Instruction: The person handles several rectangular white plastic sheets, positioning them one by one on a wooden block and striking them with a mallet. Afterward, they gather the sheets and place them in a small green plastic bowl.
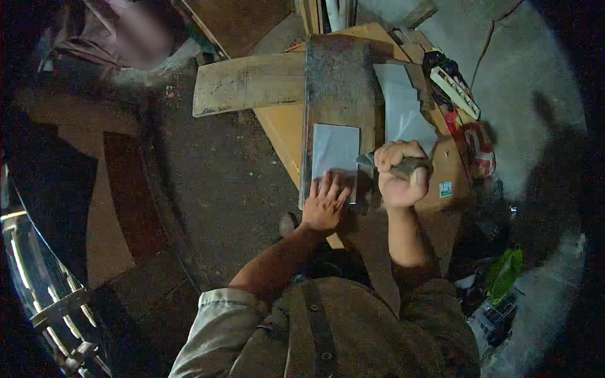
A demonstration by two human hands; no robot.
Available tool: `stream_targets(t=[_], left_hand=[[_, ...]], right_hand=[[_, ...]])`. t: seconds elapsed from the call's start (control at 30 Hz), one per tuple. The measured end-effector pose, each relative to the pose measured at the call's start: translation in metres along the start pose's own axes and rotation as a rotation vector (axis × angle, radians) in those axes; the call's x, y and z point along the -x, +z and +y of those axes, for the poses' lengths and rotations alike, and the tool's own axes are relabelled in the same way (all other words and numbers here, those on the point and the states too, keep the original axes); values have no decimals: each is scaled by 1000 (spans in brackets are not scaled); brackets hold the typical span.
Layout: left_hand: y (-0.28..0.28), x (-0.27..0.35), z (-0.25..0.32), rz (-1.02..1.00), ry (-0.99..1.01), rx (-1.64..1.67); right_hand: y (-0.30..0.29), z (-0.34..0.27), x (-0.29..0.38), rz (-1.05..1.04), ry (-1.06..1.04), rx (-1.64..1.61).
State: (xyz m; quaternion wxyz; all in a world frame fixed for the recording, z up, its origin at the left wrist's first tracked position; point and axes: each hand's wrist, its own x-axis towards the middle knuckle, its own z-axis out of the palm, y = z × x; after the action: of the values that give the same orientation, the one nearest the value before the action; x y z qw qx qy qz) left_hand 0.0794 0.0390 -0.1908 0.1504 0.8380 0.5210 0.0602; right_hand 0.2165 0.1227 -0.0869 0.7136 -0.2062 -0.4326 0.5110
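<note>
My left hand [326, 202] lies flat with spread fingers on the lower part of a rectangular white sheet or thin stack [335, 149]. That sheet rests on a worn wooden board [338, 80]. Just right of the sheet, my right hand [401, 177] is closed around a short bladed tool, possibly a knife. Its thumb sits over the handle end [420, 164], and the grey blade [365, 160] points left at the sheet's right edge. Whether the blade touches the sheet cannot be told. A larger white sheet [406, 104] with a jagged right edge lies beyond my right hand.
A second plank [250, 80] extends left beneath the board. Cardboard [446, 167] lies at right, beside a white power strip [456, 92] and plastic wrappers [479, 146]. A green leaf [505, 276] is lower right. Part of another person [90, 52] shows upper left.
</note>
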Motion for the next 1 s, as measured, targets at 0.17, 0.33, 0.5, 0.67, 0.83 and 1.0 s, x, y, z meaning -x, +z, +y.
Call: stream_targets(t=[0.17,0.33,0.5,0.67,0.83,1.0], left_hand=[[-3,24,9,6,34,-33],[-4,24,9,33,27,9],[-5,26,8,-137,9,-73],[5,27,10,82,7,71],[13,29,7,111,-22,96],[5,29,11,109,10,74]], right_hand=[[10,0,5,-16,-15,143],[35,-10,23,-119,21,-76],[56,-3,31,-90,103,-122],[58,12,28,-126,100,-140],[50,14,18,-132,132,-256],[40,11,15,-175,29,5]])
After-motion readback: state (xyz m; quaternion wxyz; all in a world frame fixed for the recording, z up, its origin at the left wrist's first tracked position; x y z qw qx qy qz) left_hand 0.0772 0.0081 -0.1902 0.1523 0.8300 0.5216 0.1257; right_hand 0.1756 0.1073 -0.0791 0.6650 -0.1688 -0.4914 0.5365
